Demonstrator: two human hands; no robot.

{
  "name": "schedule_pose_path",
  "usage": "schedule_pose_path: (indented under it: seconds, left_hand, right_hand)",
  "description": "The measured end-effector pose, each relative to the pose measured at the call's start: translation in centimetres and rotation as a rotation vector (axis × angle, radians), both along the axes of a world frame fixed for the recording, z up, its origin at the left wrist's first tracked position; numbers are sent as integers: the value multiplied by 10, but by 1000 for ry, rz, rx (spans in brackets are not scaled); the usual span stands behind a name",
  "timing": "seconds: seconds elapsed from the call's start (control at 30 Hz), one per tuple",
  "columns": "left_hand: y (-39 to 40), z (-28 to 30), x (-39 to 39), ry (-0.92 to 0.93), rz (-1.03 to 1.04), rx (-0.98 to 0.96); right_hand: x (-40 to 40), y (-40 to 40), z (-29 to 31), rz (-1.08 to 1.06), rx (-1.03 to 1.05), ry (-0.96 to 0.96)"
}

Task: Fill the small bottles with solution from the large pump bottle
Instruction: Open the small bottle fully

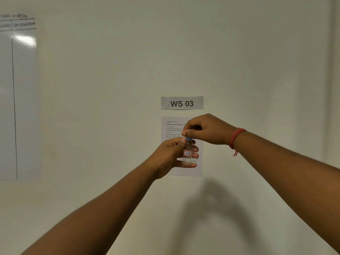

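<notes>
a: left to right, why that hold?
b: my left hand (170, 154) wraps the small bottle (187, 152) upright to steady it; right hand (206, 129) just above pinches its blue cap (188, 138), probably to twist.
a: contents?
b: clear, level unreadable. pump bottle not visible.
</notes>
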State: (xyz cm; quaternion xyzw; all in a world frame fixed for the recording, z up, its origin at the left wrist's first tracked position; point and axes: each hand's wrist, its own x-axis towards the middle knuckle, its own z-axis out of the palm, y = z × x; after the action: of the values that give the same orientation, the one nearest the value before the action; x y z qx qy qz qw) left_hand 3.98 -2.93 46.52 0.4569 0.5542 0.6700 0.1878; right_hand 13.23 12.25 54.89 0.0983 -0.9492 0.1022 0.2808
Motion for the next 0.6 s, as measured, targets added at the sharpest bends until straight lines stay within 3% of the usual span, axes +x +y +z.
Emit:
schedule_pose_path:
  seconds: [0.6]
  left_hand:
    - [10,7,-7,79,30,18]
  right_hand:
    - [-8,1,7,49,76,14]
